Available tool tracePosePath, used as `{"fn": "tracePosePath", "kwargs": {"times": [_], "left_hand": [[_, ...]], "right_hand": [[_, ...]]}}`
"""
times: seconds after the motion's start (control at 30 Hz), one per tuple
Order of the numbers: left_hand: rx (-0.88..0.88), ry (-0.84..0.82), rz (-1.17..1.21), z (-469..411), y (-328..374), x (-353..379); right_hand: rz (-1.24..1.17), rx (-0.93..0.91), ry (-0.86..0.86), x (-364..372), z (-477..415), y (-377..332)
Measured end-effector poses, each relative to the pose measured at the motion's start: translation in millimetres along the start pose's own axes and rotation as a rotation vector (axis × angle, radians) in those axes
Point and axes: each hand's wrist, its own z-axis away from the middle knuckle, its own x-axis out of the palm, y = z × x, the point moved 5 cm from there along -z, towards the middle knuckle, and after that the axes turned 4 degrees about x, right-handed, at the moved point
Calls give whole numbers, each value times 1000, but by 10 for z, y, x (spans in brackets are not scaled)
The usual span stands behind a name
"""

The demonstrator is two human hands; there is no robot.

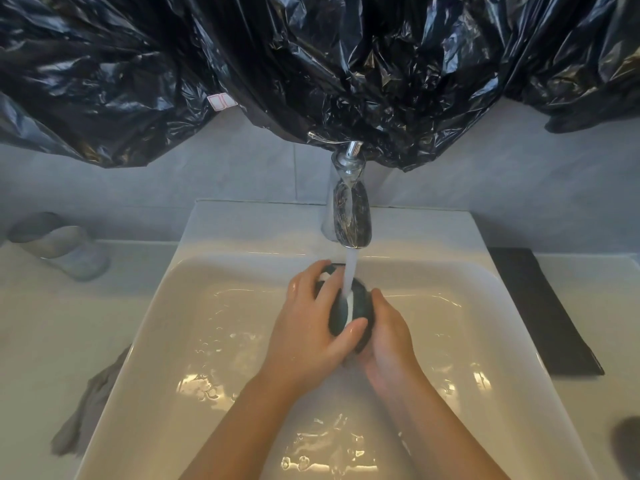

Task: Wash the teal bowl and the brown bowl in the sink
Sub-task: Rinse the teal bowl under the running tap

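A dark teal bowl (341,311) is held between both my hands over the white sink (207,306), right under the running tap water (349,271). My left hand (311,320) wraps its left side, thumb across the front. From the right and below, my right hand (386,344) cups it. The bowl is largely hidden by fingers. A dark rounded object (628,445) sits at the right edge of the counter, blurred; whether it is the brown bowl I cannot tell.
A chrome faucet (348,202) stands at the back centre. Black plastic sheeting (311,64) hangs over the wall. A glass tumbler (62,245) lies at the back left, a grey cloth (90,400) on the left counter, a black mat (543,313) on the right.
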Motion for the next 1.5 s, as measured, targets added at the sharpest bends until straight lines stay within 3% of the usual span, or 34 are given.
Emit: {"fn": "tracePosePath", "kwargs": {"times": [0.2, 0.4, 0.57, 0.77, 0.83, 0.97, 1.07, 1.17, 1.27, 1.37, 1.43, 1.5], "left_hand": [[-452, 76, 461, -41, -217, 118], [-759, -98, 979, 26, -201, 107], [-637, -154, 919, -19, -263, 84], [-577, -122, 876, -4, -203, 67], [-588, -50, 842, 2, -217, 45], [-578, 50, 824, 12, -274, -10], [-492, -11, 858, 3, -212, -18], [-459, -116, 896, 20, -91, 64], [-455, -103, 958, 16, -65, 89], [-391, -191, 1025, 28, -21, 63], [-316, -262, 928, 43, 16, 47], [-304, -220, 801, 6, 16, 15]], "right_hand": [[322, -248, 48, 32, 89, 17], [369, -454, 69, -3, 197, -172], [254, -347, 107, -99, 90, -193], [-45, -42, 75, -156, -37, -56], [1, -63, 76, -118, -70, -70], [237, -337, 56, -34, 4, -184], [302, -448, 42, -12, 26, -212], [283, -438, 12, -8, -34, -144], [283, -414, -74, 4, -15, -80], [164, -361, -149, 5, -13, -99], [99, -316, -158, -17, -21, -118], [85, -265, -177, -17, -39, -76]]}}
